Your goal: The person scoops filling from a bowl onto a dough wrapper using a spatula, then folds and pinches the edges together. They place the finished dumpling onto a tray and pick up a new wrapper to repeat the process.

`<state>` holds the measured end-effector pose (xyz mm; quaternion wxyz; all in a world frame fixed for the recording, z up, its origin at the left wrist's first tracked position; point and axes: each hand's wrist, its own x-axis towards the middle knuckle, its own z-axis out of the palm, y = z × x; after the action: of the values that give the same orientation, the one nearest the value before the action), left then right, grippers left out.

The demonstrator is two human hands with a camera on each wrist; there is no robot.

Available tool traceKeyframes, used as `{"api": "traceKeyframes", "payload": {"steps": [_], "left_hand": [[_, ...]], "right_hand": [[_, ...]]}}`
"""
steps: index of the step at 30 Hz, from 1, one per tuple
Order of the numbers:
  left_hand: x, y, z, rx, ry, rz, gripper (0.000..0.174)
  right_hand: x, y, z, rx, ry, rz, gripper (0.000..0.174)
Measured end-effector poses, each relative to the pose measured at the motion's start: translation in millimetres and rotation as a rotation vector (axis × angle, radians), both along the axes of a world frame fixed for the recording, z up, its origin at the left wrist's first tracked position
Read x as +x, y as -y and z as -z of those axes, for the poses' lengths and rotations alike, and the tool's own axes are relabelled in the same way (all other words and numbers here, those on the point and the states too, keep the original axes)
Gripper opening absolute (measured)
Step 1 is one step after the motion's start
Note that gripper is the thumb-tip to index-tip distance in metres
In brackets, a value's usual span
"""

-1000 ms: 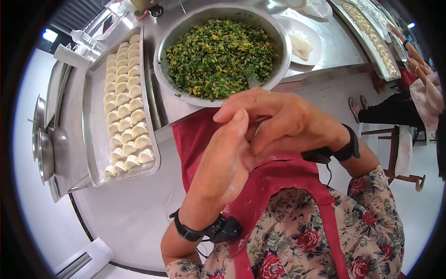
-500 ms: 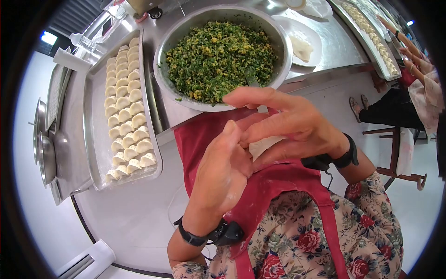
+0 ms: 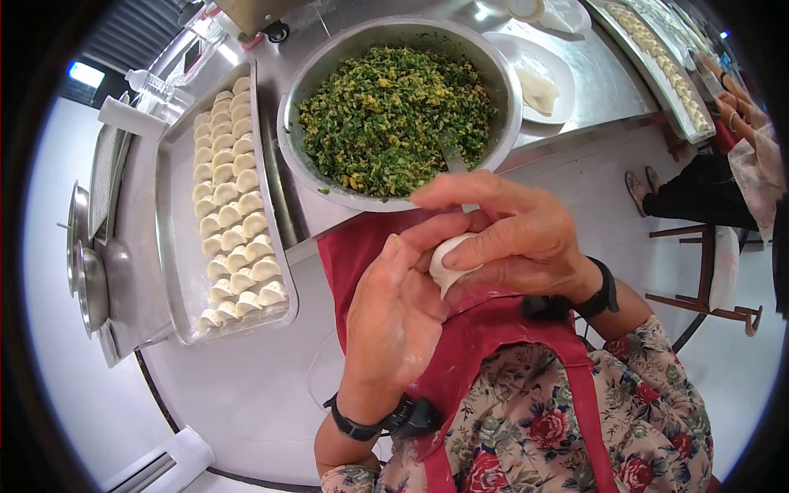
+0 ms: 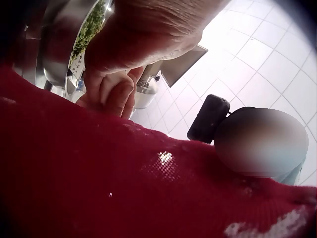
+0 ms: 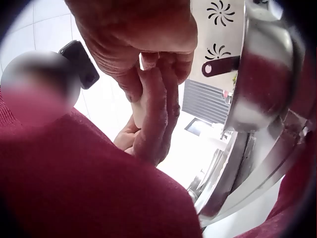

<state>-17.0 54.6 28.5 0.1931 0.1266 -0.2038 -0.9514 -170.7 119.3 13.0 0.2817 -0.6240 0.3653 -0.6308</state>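
A pale dumpling [image 3: 449, 264] sits between the two hands, above the red apron and just in front of the bowl. With thumb and fingers my right hand [image 3: 526, 246] pinches its edge. My left hand [image 3: 393, 316] cups it from the other side, its fingers bent along the far side and partly hidden behind the right hand. In the left wrist view a bit of the white dough [image 4: 114, 82] shows among the fingers. A large steel bowl [image 3: 289, 156] holds a chopped green and yellow filling [image 3: 394, 115], with a flat metal utensil [image 3: 452, 156] standing in it.
On the left, a metal tray [image 3: 182, 271] carries rows of folded dumplings [image 3: 234, 205]. Right of the bowl, a white plate [image 3: 559, 78] bears a piece of dough [image 3: 538, 90]. Another dumpling tray [image 3: 657, 66] and a person [image 3: 744, 148] are farther right, near a wooden chair [image 3: 707, 271].
The right hand has turned and drawn back slightly from the left, so the dumpling, hidden at first, now shows between them. The head view has shifted a little.
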Motion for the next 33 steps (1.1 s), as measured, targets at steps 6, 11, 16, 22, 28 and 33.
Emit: {"api": "traceKeyframes", "payload": {"steps": [6, 11, 16, 22, 28, 33], "left_hand": [[-5.3, -4.2, -10.2, -0.034, 0.062, -0.06, 0.045], [-2.0, -4.7, -2.4, 0.01, 0.051, -0.081, 0.046], [-0.3, -7.1, 5.4, 0.17, -0.157, -0.112, 0.043], [-1.0, -8.6, -2.7, 0.115, 0.066, -0.184, 0.043], [2.1, -6.8, -2.1, 0.049, 0.065, -0.124, 0.042], [2.2, -10.0, 1.7, 0.202, -0.01, -0.178, 0.038]], "right_hand": [[3.2, 4.4, -0.1, -0.062, -0.096, 0.094, 0.027], [6.4, 6.0, -6.2, -0.092, -0.193, 0.188, 0.024], [-4.6, 9.7, 1.0, -0.24, -0.467, 0.164, 0.031], [7.5, 10.5, -2.2, -0.182, -0.354, 0.233, 0.033], [9.7, 13.0, -2.3, -0.26, -0.32, 0.289, 0.03], [7.4, 12.2, -4.4, -0.32, -0.573, 0.354, 0.029]]}}
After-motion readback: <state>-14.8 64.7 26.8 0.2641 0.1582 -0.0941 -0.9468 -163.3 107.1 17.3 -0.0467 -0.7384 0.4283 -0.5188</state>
